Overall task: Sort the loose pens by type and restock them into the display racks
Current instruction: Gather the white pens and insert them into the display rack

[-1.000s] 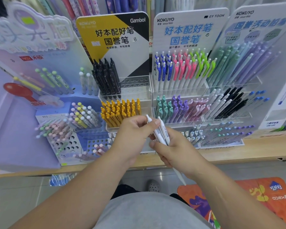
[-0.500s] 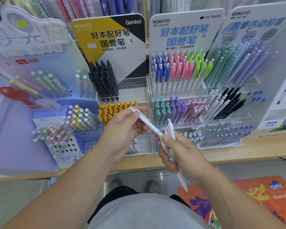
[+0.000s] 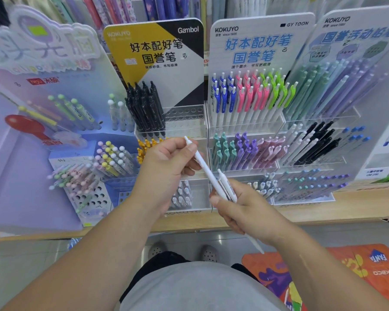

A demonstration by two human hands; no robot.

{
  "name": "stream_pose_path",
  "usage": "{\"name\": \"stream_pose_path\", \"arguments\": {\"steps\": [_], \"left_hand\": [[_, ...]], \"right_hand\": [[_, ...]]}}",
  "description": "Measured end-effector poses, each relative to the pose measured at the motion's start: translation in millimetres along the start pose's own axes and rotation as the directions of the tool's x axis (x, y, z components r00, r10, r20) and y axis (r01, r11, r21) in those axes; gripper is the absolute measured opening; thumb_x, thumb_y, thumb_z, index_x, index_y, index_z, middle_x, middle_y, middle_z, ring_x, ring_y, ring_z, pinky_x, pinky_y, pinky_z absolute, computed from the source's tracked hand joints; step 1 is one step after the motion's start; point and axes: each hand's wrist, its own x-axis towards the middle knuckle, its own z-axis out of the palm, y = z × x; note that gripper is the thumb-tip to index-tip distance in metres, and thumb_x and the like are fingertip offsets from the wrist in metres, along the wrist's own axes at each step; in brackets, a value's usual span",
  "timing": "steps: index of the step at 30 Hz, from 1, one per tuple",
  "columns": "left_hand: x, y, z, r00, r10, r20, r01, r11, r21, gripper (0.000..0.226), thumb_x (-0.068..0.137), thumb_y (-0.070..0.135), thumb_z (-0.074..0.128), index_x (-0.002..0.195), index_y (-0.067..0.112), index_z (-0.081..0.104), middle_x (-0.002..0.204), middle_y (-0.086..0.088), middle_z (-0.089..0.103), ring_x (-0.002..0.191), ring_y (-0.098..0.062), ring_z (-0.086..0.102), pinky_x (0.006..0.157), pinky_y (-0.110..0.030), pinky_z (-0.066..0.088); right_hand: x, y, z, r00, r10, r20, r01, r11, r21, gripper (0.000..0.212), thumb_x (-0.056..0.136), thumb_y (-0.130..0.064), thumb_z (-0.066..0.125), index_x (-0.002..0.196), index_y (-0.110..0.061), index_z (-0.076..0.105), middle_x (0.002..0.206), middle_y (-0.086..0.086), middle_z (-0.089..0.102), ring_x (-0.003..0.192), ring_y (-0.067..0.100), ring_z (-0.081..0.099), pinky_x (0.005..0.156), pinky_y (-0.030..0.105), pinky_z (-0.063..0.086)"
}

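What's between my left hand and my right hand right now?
In the head view, one white pen bridges them: left hand pinches its top, right hand holds its lower part beside a second white pen.

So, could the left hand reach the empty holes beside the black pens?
Probably yes: the left hand, pinching a white pen, sits just in front of the empty holes, with nothing between them.

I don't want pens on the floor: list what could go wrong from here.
The left hand pinches one white pen whose lower end sits among the bundle in the right hand; drawing it out might drag another loose, over the floor. Several racks hold white-barrelled pens, so it may land in the wrong one.
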Motion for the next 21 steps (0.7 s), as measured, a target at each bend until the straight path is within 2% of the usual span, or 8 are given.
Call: {"name": "stream_pose_path", "arguments": {"steps": [2, 3, 7, 9, 12, 14, 17, 21], "left_hand": [[-0.5, 7.0, -3.8, 0.998, 0.051, -0.039, -0.050, 0.998, 0.030, 0.013, 0.097, 0.010, 0.060, 0.101, 0.003, 0.070, 0.079, -0.009, 0.073, 0.068, -0.019, 0.063, 0.065, -0.033, 0.054], [-0.6, 11.9, -5.9, 0.995, 0.090, -0.045, -0.088, 0.995, 0.052, 0.011, 0.096, 0.009, 0.061, 0.100, 0.004, 0.070, 0.079, -0.009, 0.073, 0.068, -0.020, 0.064, 0.062, -0.032, 0.055], [0.3, 22.9, -12.8, 0.980, 0.189, 0.055, -0.197, 0.947, 0.254, 0.010, 0.090, 0.005, 0.070, 0.095, 0.013, 0.073, 0.081, -0.006, 0.075, 0.074, -0.023, 0.073, 0.067, -0.032, 0.060], [4.5, 10.6, -15.4, 0.981, 0.164, 0.101, -0.192, 0.872, 0.450, 0.012, 0.086, 0.010, 0.075, 0.092, 0.020, 0.076, 0.079, 0.002, 0.075, 0.076, -0.017, 0.073, 0.070, -0.028, 0.058], [13.7, -19.9, -16.5, 0.979, 0.135, 0.151, -0.202, 0.690, 0.695, 0.016, 0.085, 0.014, 0.077, 0.099, 0.023, 0.077, 0.080, 0.013, 0.070, 0.074, -0.002, 0.068, 0.073, -0.022, 0.057], [20.2, -36.5, -15.4, 0.978, 0.123, 0.167, -0.207, 0.629, 0.749, 0.021, 0.086, 0.014, 0.076, 0.107, 0.019, 0.076, 0.084, 0.015, 0.066, 0.076, 0.003, 0.065, 0.078, -0.021, 0.057], [25.0, -51.1, -12.9, 0.972, 0.156, 0.175, -0.233, 0.574, 0.785, 0.023, 0.088, 0.012, 0.074, 0.110, 0.015, 0.076, 0.083, 0.013, 0.063, 0.075, 0.002, 0.062, 0.076, -0.015, 0.053], [25.2, -65.8, -17.3, 0.958, 0.196, 0.210, -0.280, 0.474, 0.835, 0.023, 0.089, 0.013, 0.071, 0.111, 0.013, 0.075, 0.092, 0.005, 0.066, 0.080, -0.010, 0.061, 0.081, -0.030, 0.054]], "right_hand": [[1.0, 4.3, -6.2, 0.998, 0.032, -0.045, -0.037, 0.993, -0.115, 0.012, 0.093, -0.020, 0.069, 0.092, -0.021, 0.057, 0.056, -0.012, 0.045, 0.044, 0.010, 0.038, 0.045, 0.023, 0.035], [1.1, 6.7, -10.1, 0.996, 0.048, -0.078, -0.059, 0.988, -0.143, 0.013, 0.092, -0.020, 0.070, 0.093, -0.022, 0.057, 0.055, -0.014, 0.046, 0.045, 0.010, 0.038, 0.046, 0.024, 0.035], [-1.7, 13.7, -26.4, 0.969, 0.124, -0.215, -0.121, 0.992, 0.027, 0.010, 0.094, -0.016, 0.066, 0.099, -0.015, 0.057, 0.054, -0.006, 0.041, 0.045, 0.015, 0.032, 0.044, 0.026, 0.029], [-3.1, 13.3, -30.0, 0.959, 0.130, -0.251, -0.114, 0.991, 0.077, 0.008, 0.095, -0.015, 0.064, 0.099, -0.014, 0.057, 0.054, -0.001, 0.038, 0.045, 0.017, 0.030, 0.044, 0.027, 0.026], [-4.2, 12.4, -31.5, 0.956, 0.123, -0.267, -0.099, 0.990, 0.103, 0.006, 0.096, -0.014, 0.063, 0.099, -0.014, 0.058, 0.056, 0.002, 0.038, 0.045, 0.016, 0.030, 0.045, 0.027, 0.024], [-5.2, 12.0, -30.4, 0.955, 0.114, -0.274, -0.089, 0.991, 0.102, 0.005, 0.096, -0.014, 0.063, 0.099, -0.014, 0.058, 0.056, 0.003, 0.038, 0.044, 0.016, 0.030, 0.044, 0.027, 0.025], [-7.1, 11.3, -29.4, 0.947, 0.107, -0.302, -0.075, 0.991, 0.114, 0.005, 0.097, -0.013, 0.062, 0.099, -0.013, 0.058, 0.053, 0.000, 0.037, 0.044, 0.016, 0.030, 0.043, 0.026, 0.027], [-8.2, 9.6, -30.5, 0.940, 0.115, -0.322, -0.078, 0.989, 0.128, 0.005, 0.096, -0.013, 0.062, 0.099, -0.013, 0.058, 0.055, 0.002, 0.038, 0.047, 0.017, 0.030, 0.043, 0.026, 0.027]]}}
